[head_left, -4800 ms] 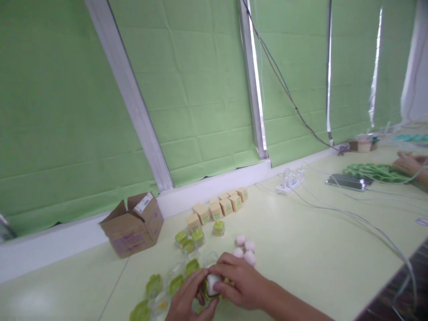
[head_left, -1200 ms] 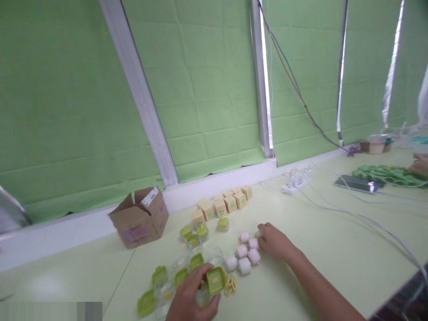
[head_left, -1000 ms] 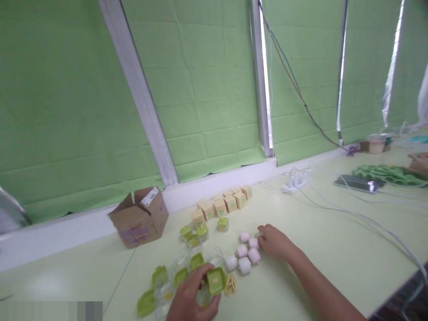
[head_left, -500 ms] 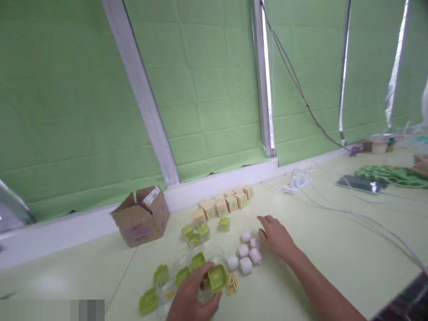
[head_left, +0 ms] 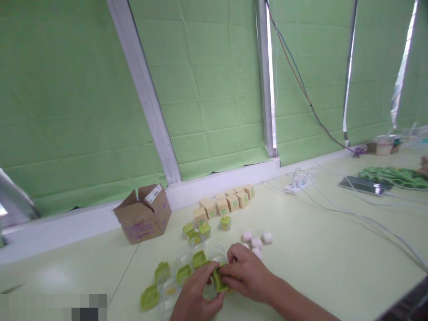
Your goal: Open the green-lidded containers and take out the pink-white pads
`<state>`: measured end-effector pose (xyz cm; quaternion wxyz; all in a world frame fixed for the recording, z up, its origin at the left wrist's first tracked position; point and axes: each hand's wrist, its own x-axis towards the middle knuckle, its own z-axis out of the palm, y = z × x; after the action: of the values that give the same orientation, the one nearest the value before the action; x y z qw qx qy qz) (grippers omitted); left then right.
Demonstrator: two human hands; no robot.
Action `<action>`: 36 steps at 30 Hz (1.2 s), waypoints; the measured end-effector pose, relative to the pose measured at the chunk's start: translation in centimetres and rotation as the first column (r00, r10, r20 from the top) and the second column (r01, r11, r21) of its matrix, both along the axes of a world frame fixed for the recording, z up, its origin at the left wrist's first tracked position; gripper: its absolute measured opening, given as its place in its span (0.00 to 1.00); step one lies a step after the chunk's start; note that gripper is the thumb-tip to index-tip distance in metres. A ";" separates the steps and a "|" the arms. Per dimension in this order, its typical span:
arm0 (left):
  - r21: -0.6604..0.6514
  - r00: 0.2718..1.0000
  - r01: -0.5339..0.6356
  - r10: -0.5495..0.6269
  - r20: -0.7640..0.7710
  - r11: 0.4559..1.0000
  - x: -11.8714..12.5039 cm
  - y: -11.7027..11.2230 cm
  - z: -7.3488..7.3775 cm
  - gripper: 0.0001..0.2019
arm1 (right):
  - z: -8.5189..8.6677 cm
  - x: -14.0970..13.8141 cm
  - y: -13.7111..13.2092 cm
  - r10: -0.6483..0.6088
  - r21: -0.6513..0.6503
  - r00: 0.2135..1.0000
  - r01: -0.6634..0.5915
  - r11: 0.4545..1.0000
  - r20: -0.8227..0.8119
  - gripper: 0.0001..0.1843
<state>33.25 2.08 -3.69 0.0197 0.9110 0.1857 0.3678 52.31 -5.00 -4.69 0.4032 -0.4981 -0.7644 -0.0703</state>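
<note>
Both my hands meet low in the middle of the pale green table (head_left: pixel 317 249). My left hand (head_left: pixel 197 294) and my right hand (head_left: pixel 245 274) are closed on the same small green-lidded clear jar (head_left: pixel 218 280), held between their fingertips. Around them lie more green lids (head_left: pixel 149 298) and clear jars (head_left: pixel 199 258), some open. Just beyond my right hand sit a few small pink and white blocks (head_left: pixel 257 240). What is inside the held jar is hidden by my fingers.
A row of small tan boxes (head_left: pixel 222 204) stands further back, with an open cardboard carton (head_left: pixel 143 214) to their left. A white power strip (head_left: pixel 296 187) and cables cross the right side. A phone (head_left: pixel 361 185) and green items lie far right by another person's hand (head_left: pixel 424 165).
My right hand left the pink and white blocks and came back to the green-lidded jar in my left hand. One white block now lies further right of the others.
</note>
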 end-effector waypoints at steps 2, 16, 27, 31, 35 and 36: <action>0.013 1.000 0.003 -0.002 -0.013 1.000 0.1 -0.1 -0.3 0.24 | -0.3 -0.2 0.3 -0.043 0.002 0.999 0.043 0.999 0.002 0.01; 0.011 0.997 -0.015 0.016 -0.080 1.000 0.4 -0.3 -0.7 0.27 | -1.1 -0.4 0.4 -0.090 0.011 0.994 0.090 0.996 0.062 0.03; 0.008 0.998 0.009 -0.008 -0.058 1.000 0.1 0.0 -1.0 0.28 | -0.9 -0.8 0.3 -0.117 -0.031 0.991 0.119 0.992 0.063 0.04; -0.005 0.998 0.002 -0.002 -0.058 1.000 0.2 -0.1 -1.0 0.28 | -0.8 -0.7 0.3 -0.107 0.023 0.992 0.106 0.994 0.067 0.03; -0.002 0.998 0.000 0.000 -0.060 1.000 0.2 -0.1 -0.8 0.28 | -0.8 -0.7 0.3 -0.136 0.104 0.989 0.129 0.986 0.057 0.04; 0.017 0.998 -0.001 0.002 -0.058 1.000 0.2 -0.1 -0.8 0.28 | -0.8 -0.7 0.4 -0.142 0.124 0.988 0.135 0.983 0.054 0.04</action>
<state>33.40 2.00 -4.44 0.0064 0.9213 0.1840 0.3426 51.62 -4.62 -5.49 0.4025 -0.5225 -0.7345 -0.1594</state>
